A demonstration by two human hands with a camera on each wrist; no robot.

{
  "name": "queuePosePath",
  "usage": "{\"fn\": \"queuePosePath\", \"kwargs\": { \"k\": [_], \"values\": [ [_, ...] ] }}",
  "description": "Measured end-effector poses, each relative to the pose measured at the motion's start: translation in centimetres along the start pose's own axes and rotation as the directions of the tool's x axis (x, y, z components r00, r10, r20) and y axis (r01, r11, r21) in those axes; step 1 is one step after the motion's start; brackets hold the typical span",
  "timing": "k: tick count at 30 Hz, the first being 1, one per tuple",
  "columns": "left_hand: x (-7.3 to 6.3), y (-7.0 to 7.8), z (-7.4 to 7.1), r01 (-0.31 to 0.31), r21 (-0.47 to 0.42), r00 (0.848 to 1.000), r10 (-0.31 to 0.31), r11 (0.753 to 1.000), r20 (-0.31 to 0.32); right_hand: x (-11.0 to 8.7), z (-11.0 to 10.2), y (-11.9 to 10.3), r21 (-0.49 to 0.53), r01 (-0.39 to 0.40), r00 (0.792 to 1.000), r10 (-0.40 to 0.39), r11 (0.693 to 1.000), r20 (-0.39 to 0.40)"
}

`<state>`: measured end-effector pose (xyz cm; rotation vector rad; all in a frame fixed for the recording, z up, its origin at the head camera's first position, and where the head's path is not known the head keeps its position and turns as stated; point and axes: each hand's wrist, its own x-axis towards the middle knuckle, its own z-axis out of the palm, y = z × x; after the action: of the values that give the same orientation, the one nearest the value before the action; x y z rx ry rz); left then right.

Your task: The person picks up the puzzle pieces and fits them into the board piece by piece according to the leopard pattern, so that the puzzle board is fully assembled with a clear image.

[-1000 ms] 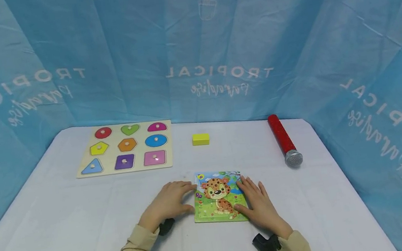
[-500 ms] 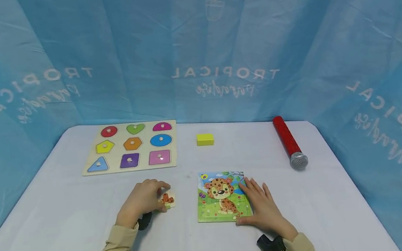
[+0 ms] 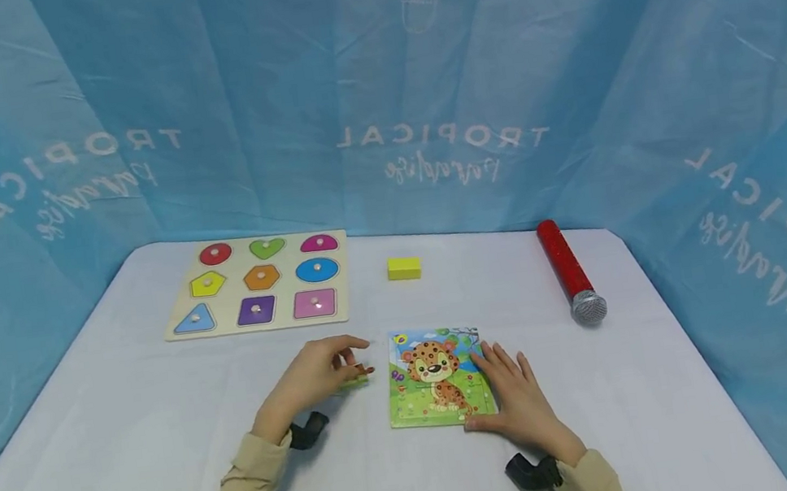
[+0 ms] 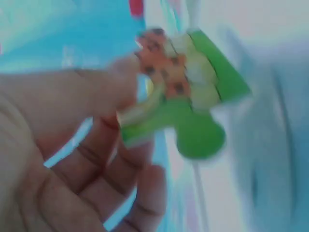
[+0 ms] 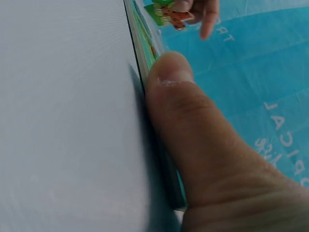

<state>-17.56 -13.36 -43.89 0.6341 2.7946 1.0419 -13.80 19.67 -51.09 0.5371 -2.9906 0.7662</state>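
My left hand (image 3: 308,380) pinches a small jigsaw piece (image 4: 166,72) between thumb and fingertips, above the table to the left of the leopard puzzle (image 3: 414,413). In the left wrist view the piece is blurred; it has orange spotted fur, cream paws and a green rounded knob. My right hand (image 3: 527,407) rests at the puzzle's right side, fingers extended along that edge and thumb at the near right corner. The right wrist view shows the thumb (image 5: 178,106) against the puzzle's edge. The puzzle lies flat, a cartoon leopard on green grass.
A wooden shape-peg board (image 3: 276,325) lies at the back left. A yellow block (image 3: 404,269) sits behind the puzzle, and a red microphone (image 3: 567,265) with a silver head lies at the back right. A blue printed curtain (image 3: 373,76) surrounds the white table.
My left hand went left from the puzzle's edge to a jigsaw piece on the table, then lifted it and brought it back rightward. The right thumb slid down to the puzzle's near corner.
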Motion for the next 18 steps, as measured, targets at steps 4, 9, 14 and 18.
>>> {"fn": "queuePosePath", "kwargs": {
  "k": [4,9,14,18],
  "values": [
    [1.8,2.1,2.9,-0.117,-0.128,0.985,0.132,0.985,0.115,0.1,0.0,0.1,-0.010,-0.003,1.000,0.003,1.000,-0.003],
    [3.8,4.1,6.2,-0.175,-0.129,0.961,0.198,0.976,0.193,0.5,0.4,-0.2,-0.011,0.011,1.000,-0.012,1.000,-0.012],
    [4.7,4.9,7.9,-0.192,-0.028,0.967,0.194,0.981,0.168,0.4,0.4,-0.4,-0.026,0.003,1.000,-0.003,1.000,-0.017],
    [4.8,5.5,8.9,-0.190,-0.009,0.975,0.190,0.982,0.113,0.3,0.2,-0.4,-0.037,-0.008,1.000,0.007,0.999,-0.025]
  ]
}}
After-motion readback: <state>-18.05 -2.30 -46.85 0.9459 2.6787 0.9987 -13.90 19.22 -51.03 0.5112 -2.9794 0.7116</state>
